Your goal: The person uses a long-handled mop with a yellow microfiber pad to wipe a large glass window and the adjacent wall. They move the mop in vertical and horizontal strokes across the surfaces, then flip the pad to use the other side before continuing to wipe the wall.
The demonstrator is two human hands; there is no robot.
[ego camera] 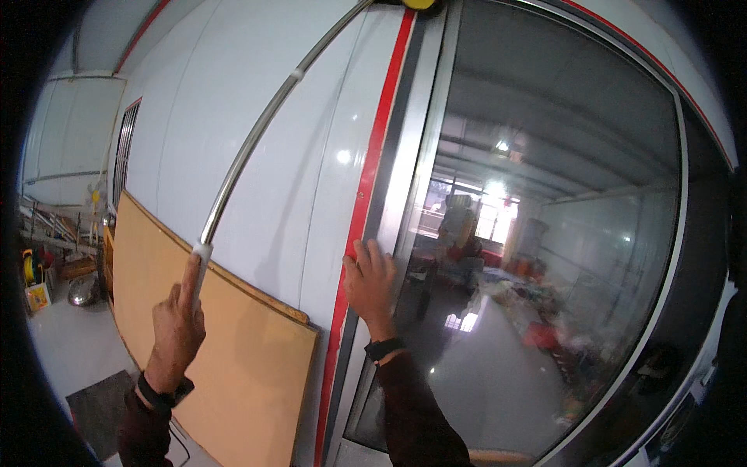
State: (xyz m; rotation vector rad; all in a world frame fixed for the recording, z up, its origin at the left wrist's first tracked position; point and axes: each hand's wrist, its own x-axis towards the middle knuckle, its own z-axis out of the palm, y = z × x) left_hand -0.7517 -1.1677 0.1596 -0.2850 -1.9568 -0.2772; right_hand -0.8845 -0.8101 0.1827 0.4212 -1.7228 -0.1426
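Note:
My left hand (178, 327) is closed around the pale handle of a telescopic metal pole (248, 149), its index finger stretched along the handle. The pole slants up to the right, where a yellow and black head (419, 3) shows in part at the top edge of the view, near the upper end of the red strip. My right hand (370, 277) has its fingers spread against the red strip (373, 152) and the dark edge of the metal door frame. Nothing is held in it. Right of it is a large glass door panel (560, 152) with reflections.
A tan board (251, 356) leans against the white panel wall (233, 76). At the far left, a metal bowl (83, 290), a yellow reel (29, 267) and assorted items stand on the floor. A dark mat (102, 411) lies at lower left, with a thin cable (182, 443) nearby.

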